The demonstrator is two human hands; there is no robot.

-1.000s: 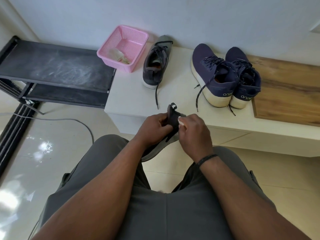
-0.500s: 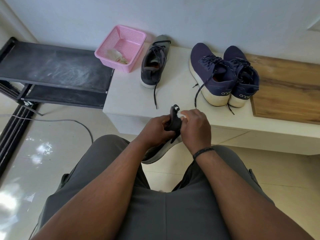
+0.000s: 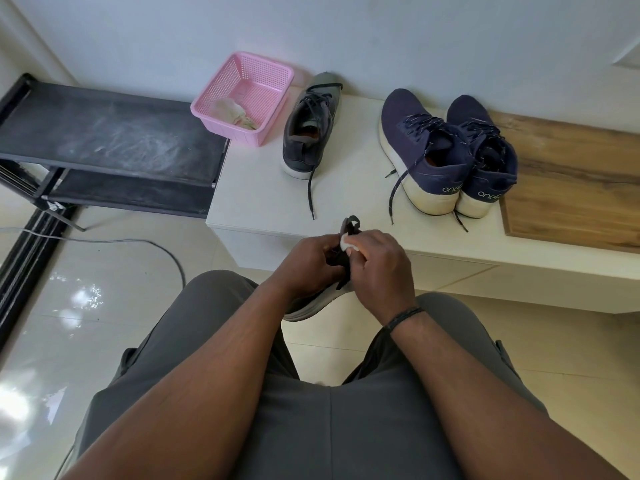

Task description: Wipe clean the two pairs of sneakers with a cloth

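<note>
My left hand (image 3: 308,263) grips a grey sneaker (image 3: 318,301) held over my lap, its pale sole facing down and its black heel loop sticking up between my hands. My right hand (image 3: 379,263) pinches a small white cloth (image 3: 346,242) against the sneaker's heel area. The matching grey sneaker (image 3: 310,129) stands on the white bench (image 3: 256,199), toe to the wall, one lace trailing. A pair of navy sneakers (image 3: 446,150) with cream soles stands side by side further right on the bench.
A pink plastic basket (image 3: 254,84) holding a crumpled pale rag (image 3: 233,112) sits at the bench's left end. A dusty black shoe rack (image 3: 104,140) stands to the left. A wooden board (image 3: 575,188) lies at the right. A grey cable (image 3: 114,241) runs across the glossy floor.
My right hand with the cloth has shifted slightly up along the sneaker's heel. The view has tilted a little; the shoes on the bench have not moved.
</note>
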